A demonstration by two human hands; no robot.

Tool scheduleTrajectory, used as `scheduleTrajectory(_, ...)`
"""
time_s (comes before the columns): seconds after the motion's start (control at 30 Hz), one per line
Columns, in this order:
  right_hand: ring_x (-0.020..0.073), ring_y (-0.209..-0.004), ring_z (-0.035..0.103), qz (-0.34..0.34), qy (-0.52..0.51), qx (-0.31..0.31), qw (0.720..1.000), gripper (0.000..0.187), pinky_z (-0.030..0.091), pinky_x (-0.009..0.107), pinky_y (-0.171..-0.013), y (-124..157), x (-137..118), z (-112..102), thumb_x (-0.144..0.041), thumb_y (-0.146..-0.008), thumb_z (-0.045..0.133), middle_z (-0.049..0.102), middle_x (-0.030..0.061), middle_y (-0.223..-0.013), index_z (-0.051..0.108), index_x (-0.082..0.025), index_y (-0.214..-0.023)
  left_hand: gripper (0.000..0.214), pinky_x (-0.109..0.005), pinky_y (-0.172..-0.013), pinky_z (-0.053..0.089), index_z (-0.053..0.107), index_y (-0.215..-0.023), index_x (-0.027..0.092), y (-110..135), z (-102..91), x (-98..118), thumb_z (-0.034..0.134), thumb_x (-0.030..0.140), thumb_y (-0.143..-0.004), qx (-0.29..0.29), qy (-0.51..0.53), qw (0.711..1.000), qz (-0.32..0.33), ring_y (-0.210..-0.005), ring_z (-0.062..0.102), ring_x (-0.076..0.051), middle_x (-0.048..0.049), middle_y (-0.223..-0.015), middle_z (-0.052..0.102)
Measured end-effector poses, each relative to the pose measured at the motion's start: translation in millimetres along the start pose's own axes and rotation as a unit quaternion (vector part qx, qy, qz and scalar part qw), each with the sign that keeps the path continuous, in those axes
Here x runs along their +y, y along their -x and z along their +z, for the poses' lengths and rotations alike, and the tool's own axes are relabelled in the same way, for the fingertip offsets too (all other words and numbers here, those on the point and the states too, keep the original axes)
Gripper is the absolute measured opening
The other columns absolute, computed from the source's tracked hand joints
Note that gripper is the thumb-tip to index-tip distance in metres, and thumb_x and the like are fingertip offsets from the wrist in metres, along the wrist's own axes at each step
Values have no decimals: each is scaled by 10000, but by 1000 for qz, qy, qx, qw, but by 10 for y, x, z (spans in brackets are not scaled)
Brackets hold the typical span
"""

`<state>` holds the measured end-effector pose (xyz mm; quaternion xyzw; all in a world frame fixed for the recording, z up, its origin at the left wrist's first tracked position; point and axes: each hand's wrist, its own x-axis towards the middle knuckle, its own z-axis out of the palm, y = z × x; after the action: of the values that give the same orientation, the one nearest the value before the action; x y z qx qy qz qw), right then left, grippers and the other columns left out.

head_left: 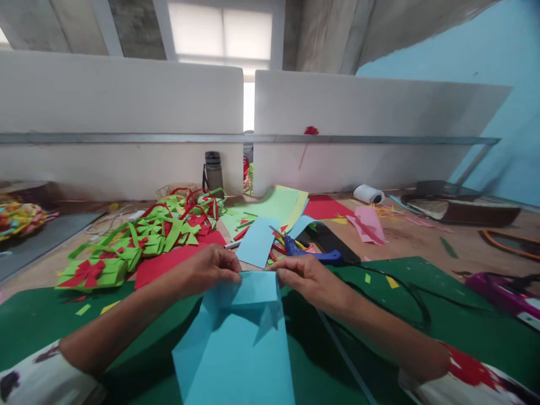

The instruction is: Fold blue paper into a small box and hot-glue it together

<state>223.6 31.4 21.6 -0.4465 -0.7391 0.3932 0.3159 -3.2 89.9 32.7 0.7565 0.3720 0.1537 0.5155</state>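
Note:
A large sheet of light blue paper [253,349] with fold lines stands partly raised above the green mat [358,360]. My left hand [215,267] pinches its top left corner between thumb and fingers. At the top right corner my right hand [310,275] grips the same sheet. The upper strip is bent over, and a shadow falls below it. Just beyond my hands lie a smaller light blue paper piece [256,242] and a blue glue gun [314,250] with its black cord trailing right.
Small green paper gift boxes with red bows [99,273] are heaped left. Farther back stand a dark bottle [213,171] and a white roll [368,194]. Coloured sheets [278,202] and a pink paper [368,225] lie behind; a purple device [504,295] sits right.

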Motion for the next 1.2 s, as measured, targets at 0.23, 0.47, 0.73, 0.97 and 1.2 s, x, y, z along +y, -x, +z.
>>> scheduleTrajectory(0.23,197,-926,576,38,-58,65,995,404,451,321,-791,51,-49,105,-311,-794,541,621,91,-1019,546,-125,-1152,279,-194,-446,289,555,-655,123,-60,-10,-80,602,396,-628,12,-26,1000,-3,-491,406,-87,18,-554,490)
scheduleTrajectory(0.47,223,-1212,414,128,-15,88,988,829,353,385,-988,131,-180,210,-262,-658,646,430,135,-1340,269,-142,-1386,107,-192,-444,256,547,-645,137,49,40,-8,534,226,-703,68,-127,989,15,-511,404,-91,35,-551,468)
scheduleTrajectory(0.73,243,-1333,248,135,75,80,985,998,254,396,-1066,106,-148,379,-290,-628,663,229,136,-1477,106,-133,-1441,189,-184,-440,306,554,-837,135,55,75,42,494,302,-772,45,-130,990,4,-517,468,-108,19,-603,541)
scheduleTrajectory(0.97,230,-1175,484,86,182,72,977,756,399,331,-935,38,-94,291,-101,-703,485,487,162,-1312,227,-110,-1413,308,-193,-544,395,632,-991,117,128,75,164,491,325,-814,-55,-92,994,38,-640,544,-135,-34,-774,641)
scheduleTrajectory(1.2,288,-971,593,92,296,78,948,598,417,375,-820,44,-202,229,-74,-688,524,649,151,-1054,480,-129,-1282,257,-193,-601,407,655,-951,134,110,29,137,454,254,-844,-36,-180,980,70,-700,556,-141,-32,-813,650)
